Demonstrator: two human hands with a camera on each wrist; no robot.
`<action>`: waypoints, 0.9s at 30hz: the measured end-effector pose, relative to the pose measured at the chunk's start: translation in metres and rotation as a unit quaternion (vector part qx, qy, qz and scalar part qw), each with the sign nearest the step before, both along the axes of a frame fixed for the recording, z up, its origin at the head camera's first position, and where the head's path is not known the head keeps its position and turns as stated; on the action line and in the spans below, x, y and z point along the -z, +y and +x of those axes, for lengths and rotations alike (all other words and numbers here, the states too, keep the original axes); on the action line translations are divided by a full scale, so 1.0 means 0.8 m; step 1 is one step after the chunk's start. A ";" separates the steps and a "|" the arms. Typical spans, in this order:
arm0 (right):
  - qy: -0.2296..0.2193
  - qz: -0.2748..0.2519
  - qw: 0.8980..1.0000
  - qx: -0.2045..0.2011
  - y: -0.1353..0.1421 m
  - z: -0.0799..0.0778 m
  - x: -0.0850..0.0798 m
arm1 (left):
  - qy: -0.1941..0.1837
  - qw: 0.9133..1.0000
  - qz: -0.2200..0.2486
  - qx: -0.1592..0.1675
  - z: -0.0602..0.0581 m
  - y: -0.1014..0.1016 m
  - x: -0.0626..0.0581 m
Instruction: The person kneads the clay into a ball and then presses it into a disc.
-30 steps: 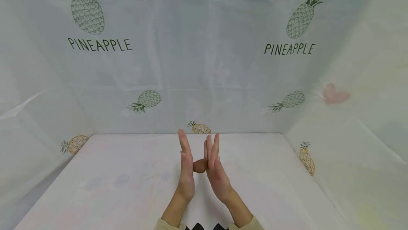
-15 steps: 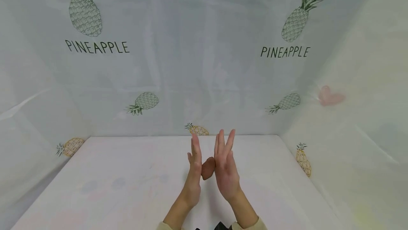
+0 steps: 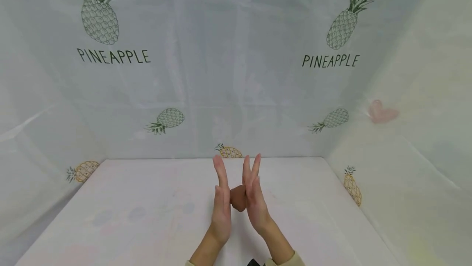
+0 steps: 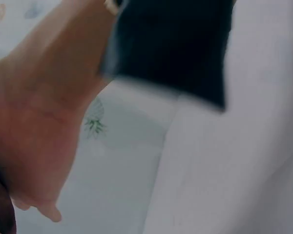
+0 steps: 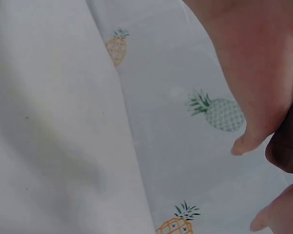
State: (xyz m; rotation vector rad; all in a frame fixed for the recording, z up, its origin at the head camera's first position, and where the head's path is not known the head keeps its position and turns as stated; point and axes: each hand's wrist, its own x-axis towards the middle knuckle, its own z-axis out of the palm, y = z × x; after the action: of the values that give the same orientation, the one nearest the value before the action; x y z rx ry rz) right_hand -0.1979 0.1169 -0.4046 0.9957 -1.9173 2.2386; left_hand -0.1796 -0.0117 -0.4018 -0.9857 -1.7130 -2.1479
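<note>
Between my two palms, in the middle of the head view, a lump of brown modelling clay [image 3: 238, 198] is pressed from both sides. It looks rounded, with a blunt point toward its lower end. My left hand [image 3: 222, 204] stands on edge with straight fingers, its palm against the clay's left side. Opposite, my right hand [image 3: 255, 202] presses the right side, its straight fingers spread a little. The right wrist view shows part of the dark clay [image 5: 287, 141] at its right edge; the palms hide the rest.
Under the hands lies a pale covered tabletop [image 3: 147, 217]. A whitish sheet printed with pineapples [image 3: 99, 20] hangs behind it and along both sides. A dark block [image 4: 171, 48] fills the upper part of the left wrist view.
The palms have rubbed back and forth against each other, left and right hands alternating forward. The clay has turned between them, and its outline has changed.
</note>
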 end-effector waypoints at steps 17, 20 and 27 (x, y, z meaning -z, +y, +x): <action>-0.016 -0.009 0.996 -0.091 -0.018 0.025 -0.011 | -0.005 0.997 -0.053 -0.048 -0.021 -0.030 -0.003; -0.007 -0.016 0.996 -0.082 -0.014 0.025 -0.018 | 0.018 0.997 -0.055 -0.041 -0.019 -0.022 0.000; -0.012 -0.023 0.999 -0.034 -0.006 0.024 -0.027 | -0.021 0.999 -0.040 -0.012 0.000 -0.004 0.004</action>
State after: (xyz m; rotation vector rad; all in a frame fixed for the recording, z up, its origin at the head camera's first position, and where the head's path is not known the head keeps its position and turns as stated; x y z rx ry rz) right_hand -0.1784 0.1124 -0.3831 1.0482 -1.8604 2.3303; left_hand -0.1794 -0.0146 -0.4051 -0.9426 -1.8345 -2.1134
